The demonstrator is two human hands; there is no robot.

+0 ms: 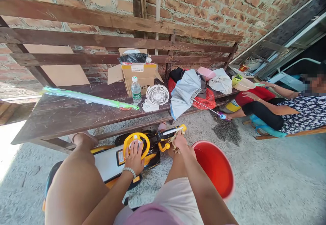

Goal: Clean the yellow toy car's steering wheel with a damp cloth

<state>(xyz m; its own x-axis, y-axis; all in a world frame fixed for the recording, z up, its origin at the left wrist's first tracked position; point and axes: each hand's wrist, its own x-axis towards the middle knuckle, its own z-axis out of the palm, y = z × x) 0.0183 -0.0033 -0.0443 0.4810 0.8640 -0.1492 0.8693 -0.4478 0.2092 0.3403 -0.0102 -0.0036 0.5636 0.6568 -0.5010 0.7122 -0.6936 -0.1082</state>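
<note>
A yellow and black toy ride-on car [122, 160] lies on the concrete floor between my knees. My left hand [134, 157] rests on its yellow steering wheel [136, 142], fingers curled on the hub. My right hand [179, 141] is closed round a brownish scrubbing pad or cloth, pressed against the car's yellow and white front part [173, 131]. A red plastic basin [216, 167] stands on the floor just right of my right arm.
A dark wooden bench [63, 114] in front holds a cardboard box [139, 75], a water bottle [136, 90], a small white fan [156, 97], a folded grey umbrella [184, 90] and bags. Another person [287, 107] reclines at the right. A brick wall stands behind.
</note>
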